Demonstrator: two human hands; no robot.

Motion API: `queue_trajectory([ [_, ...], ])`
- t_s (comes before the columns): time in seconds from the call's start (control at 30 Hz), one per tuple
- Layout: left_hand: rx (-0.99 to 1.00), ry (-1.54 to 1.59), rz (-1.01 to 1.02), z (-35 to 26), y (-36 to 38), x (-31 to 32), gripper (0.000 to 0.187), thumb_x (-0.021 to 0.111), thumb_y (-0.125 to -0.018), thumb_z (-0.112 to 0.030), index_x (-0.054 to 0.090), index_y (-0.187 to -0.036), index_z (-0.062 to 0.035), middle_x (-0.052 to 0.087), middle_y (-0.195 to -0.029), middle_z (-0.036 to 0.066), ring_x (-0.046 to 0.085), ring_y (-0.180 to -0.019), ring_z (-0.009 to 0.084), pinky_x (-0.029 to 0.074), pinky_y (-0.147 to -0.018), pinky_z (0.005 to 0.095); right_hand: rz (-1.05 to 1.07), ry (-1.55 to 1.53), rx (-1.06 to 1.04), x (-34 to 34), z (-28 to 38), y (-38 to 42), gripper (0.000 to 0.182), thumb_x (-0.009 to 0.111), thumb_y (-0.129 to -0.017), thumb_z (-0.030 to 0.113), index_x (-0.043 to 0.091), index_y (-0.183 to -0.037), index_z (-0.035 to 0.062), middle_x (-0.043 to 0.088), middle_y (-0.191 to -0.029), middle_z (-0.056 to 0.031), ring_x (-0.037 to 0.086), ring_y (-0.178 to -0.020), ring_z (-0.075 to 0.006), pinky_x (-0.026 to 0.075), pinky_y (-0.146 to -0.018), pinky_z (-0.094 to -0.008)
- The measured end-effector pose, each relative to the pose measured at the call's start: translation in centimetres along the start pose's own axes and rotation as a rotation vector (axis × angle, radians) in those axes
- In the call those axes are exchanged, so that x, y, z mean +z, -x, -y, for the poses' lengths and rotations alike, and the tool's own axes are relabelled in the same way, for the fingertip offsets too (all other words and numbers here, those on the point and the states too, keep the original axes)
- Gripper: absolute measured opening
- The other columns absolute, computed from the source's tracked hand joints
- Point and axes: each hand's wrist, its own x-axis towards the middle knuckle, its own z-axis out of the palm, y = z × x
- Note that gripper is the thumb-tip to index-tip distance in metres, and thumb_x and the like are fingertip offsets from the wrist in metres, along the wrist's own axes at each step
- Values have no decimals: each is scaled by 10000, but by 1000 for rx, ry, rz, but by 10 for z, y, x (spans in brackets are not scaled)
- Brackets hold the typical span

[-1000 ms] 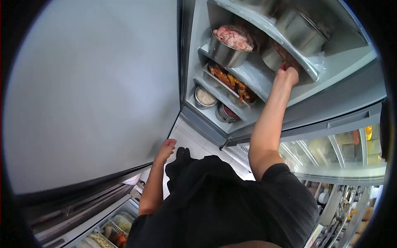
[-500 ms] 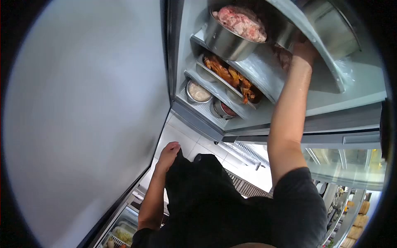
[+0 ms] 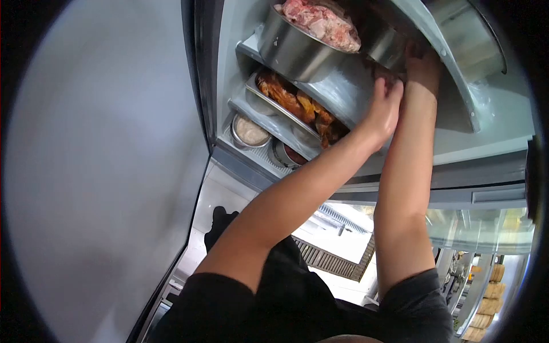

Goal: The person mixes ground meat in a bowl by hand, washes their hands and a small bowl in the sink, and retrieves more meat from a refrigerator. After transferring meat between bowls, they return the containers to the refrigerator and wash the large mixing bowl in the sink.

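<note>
My left hand reaches into the open fridge, fingers bent close together beside my right wrist. At its fingertips is a dark reddish piece, perhaps meat; what the fingers hold, if anything, is hidden. Deeper on the same shelf, my right hand lies in shadow against a metal pot, its fingers mostly obscured. To the left, a steel pot heaped with raw meat stands on this shelf.
Below are a tray of browned meat and a bowl of pale paste. Another large pot stands on the shelf above, whose edge is beside my right hand. The open door fills the left side.
My left hand has risen from beside my body into the fridge, up next to my right wrist. My right hand stays inside near the pot. The view has shifted slightly.
</note>
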Motion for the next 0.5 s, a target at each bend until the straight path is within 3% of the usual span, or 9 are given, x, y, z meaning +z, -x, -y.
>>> queue_trajectory([
  [0.03,-34,124,-38,23,-42,6,641,488,-1015,-445,403,-1438,29,547,-1345,164,507,-1244,263,400,-1065,395,-76,-149,64,17,45,31,471,546,-959,230,492,-1372,7,585,-1322,-129,586,-1166,-244,518,-961,-397],
  [0.1,-74,353,-104,52,-107,15,652,492,-1005,-468,414,-1437,14,551,-1342,147,514,-1231,265,409,-1053,403,2,203,103,11,92,83,473,542,-951,177,480,-1382,-8,575,-1336,-151,575,-1198,-250,510,-990,-391],
  [0.2,-49,456,-98,51,-135,17,643,521,-996,-443,376,-1462,-23,519,-1378,130,509,-1235,262,429,-1026,397,-58,457,-284,7,18,33,510,561,-941,225,474,-1385,-11,557,-1357,-159,553,-1228,-254,506,-999,-398],
  [0.27,-26,459,-89,53,-139,17,645,540,-991,-427,350,-1478,-49,498,-1403,118,505,-1237,259,443,-1008,392,-104,541,-403,5,0,22,536,573,-934,257,471,-1386,-13,545,-1372,-165,539,-1248,-256,503,-1005,-402],
  [0.4,23,414,-65,55,-140,15,669,579,-979,-394,299,-1511,-99,457,-1451,94,499,-1243,254,470,-972,384,-98,753,-324,-3,19,38,525,567,-940,251,472,-1390,-3,537,-1373,-171,521,-1263,-257,513,-994,-404],
  [0.5,126,340,-38,67,-143,7,761,600,-968,-398,204,-1563,-136,399,-1514,85,485,-1263,248,490,-943,382,-117,737,-396,0,-10,23,456,585,-936,225,527,-1342,26,588,-1284,-157,576,-1163,-251,537,-947,-387],
])
